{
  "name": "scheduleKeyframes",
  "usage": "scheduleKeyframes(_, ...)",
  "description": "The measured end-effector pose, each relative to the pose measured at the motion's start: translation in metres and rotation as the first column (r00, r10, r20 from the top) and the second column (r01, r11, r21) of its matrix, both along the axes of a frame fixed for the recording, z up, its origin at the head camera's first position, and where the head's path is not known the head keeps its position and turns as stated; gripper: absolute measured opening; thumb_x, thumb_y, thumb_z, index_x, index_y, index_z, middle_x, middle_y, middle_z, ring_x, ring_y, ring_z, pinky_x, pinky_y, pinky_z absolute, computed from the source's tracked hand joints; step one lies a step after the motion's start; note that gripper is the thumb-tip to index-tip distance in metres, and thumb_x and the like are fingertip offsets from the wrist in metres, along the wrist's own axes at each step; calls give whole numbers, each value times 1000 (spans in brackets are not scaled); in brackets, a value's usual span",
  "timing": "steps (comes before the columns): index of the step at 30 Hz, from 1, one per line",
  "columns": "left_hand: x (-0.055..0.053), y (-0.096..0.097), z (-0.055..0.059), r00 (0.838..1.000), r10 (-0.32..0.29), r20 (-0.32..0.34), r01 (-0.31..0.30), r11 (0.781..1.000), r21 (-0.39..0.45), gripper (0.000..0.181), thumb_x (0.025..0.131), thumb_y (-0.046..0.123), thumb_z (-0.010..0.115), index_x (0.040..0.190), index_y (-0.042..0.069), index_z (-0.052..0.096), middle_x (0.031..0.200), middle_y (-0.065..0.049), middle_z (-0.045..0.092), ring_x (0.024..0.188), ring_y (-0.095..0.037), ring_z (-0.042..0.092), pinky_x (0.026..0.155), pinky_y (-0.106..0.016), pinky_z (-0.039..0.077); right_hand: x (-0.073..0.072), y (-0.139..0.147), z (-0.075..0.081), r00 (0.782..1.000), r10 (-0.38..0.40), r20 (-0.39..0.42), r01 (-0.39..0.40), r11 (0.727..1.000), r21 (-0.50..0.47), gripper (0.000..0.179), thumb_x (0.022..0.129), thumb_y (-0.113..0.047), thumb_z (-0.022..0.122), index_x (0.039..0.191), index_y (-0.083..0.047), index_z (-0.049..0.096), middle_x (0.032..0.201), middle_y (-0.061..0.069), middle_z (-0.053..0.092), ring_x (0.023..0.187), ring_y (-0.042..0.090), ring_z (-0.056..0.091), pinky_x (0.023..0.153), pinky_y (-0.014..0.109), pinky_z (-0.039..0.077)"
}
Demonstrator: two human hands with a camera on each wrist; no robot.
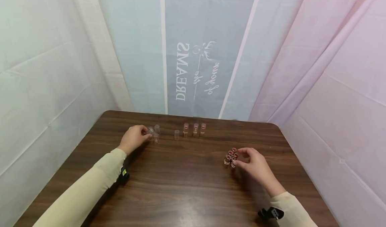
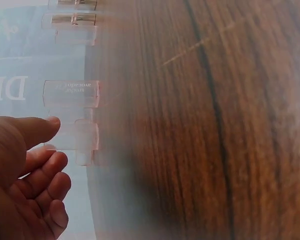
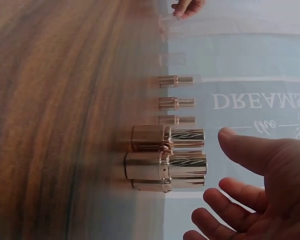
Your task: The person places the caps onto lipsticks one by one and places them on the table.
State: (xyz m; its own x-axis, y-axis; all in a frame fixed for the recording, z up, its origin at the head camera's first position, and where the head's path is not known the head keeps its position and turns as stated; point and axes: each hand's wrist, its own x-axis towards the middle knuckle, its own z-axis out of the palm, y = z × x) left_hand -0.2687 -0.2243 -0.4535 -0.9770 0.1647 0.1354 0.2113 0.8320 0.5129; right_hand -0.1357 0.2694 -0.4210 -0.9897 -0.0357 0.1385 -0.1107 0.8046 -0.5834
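At the back left, my left hand [image 1: 134, 138] pinches a clear cap [image 1: 150, 131] between thumb and fingertips. Two more clear caps [image 1: 156, 139] stand close beside it, and the left wrist view shows faint lettering on one cap [image 2: 71, 94]. My right hand [image 1: 256, 165] is spread around a tight cluster of gold lipstick tubes [image 1: 228, 159] with red showing in their tops. In the right wrist view, its thumb and fingers are parted, a little away from the gold tubes [image 3: 147, 165]. Whether a fingertip touches one is unclear.
Toward the back middle, three gold lipsticks with clear caps [image 1: 196, 130] stand in a row, with a lone clear cap [image 1: 176, 135] to their left. Everything stands on a dark wooden table [image 1: 181, 180]. Cloth curtains [image 1: 208, 26] enclose its back and sides.
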Motion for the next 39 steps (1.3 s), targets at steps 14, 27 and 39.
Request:
scheduleKeyframes(14, 25, -24, 14, 1000, -10, -22, 12, 997, 78, 26, 97, 32, 72, 110, 9, 72, 101, -6, 72, 89, -20, 66, 75, -40, 54, 5, -2, -16, 979, -105, 174, 88, 991, 101, 49, 81, -41, 87, 111, -6, 71, 101, 3, 74, 92, 20, 68, 82, 46, 55)
scheduleKeyframes(27, 50, 4, 56, 995, -100, -23, 103, 979, 178, 21, 97, 30, 73, 110, 12, 73, 99, -1, 72, 88, -16, 65, 77, -37, 54, 5, -6, -25, 974, -128, 186, 103, 985, 140, 35, 79, -36, 89, 97, -11, 71, 87, -4, 70, 75, 11, 59, 69, 36, 49)
scheduleKeyframes(39, 79, 44, 81, 970, -230, -75, 240, 951, 196, 10, 93, 24, 78, 101, 20, 73, 93, 9, 69, 83, -11, 63, 75, -30, 54, 5, -9, -31, 983, -135, 123, 108, 973, 202, 24, 80, -34, 85, 86, -18, 70, 79, -5, 66, 70, 15, 55, 63, 37, 45)
